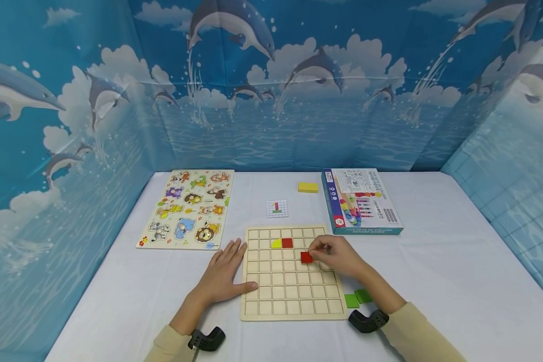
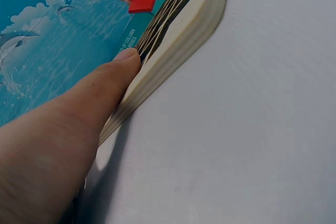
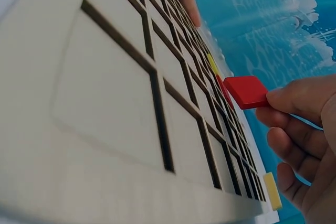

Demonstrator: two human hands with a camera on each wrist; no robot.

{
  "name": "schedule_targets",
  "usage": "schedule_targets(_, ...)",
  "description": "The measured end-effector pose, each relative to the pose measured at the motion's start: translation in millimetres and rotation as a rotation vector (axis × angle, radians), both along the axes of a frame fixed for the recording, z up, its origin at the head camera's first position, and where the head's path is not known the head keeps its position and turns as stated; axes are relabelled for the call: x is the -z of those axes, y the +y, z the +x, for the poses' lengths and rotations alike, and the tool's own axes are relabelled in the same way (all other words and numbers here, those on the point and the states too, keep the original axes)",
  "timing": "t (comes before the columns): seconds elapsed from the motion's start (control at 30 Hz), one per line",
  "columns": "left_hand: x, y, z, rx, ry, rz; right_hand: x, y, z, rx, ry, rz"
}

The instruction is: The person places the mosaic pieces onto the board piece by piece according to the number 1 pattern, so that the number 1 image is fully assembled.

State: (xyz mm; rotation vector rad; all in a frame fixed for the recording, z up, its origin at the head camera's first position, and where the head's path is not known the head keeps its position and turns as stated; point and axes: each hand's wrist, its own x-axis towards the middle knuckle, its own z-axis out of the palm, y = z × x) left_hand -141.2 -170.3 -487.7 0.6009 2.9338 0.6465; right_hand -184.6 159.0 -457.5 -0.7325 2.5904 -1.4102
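A wooden grid board [image 1: 294, 318] lies on the table. In its second row sit a yellow quarter-round tile [image 1: 276, 244] and a red square tile [image 1: 287, 243], side by side. My right hand [image 1: 337, 254] pinches another red square tile [image 1: 306, 257] between thumb and index finger, above the board's third row; the right wrist view shows this tile [image 3: 245, 92] held by one edge. The left hand [image 1: 223, 276] rests at the board's left side with fingers extended, its thumb [image 2: 113, 77] over the board's edge.
Two green tiles [image 1: 352, 301] lie by the board's lower right corner. Behind the board are a small pattern card [image 1: 277, 208] and a yellow block [image 1: 307, 187]. An animal puzzle board [image 1: 185, 209] is at the left, a toy box [image 1: 362, 201] at the right. A dolphin-print cloth hangs behind.
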Motion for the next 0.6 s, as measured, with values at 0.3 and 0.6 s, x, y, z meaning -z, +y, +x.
schedule_targets(0.3, 0.8, -0.3, 0.1, 0.005, 0.003, -0.005, 1.6, -14, -4.6, -0.018, 0.005, -0.009)
schedule_targets(0.6, 1.1, -0.9, -0.2, 0.004, 0.008, -0.003, -0.6, -25, -11.2, -0.021, 0.016, 0.010)
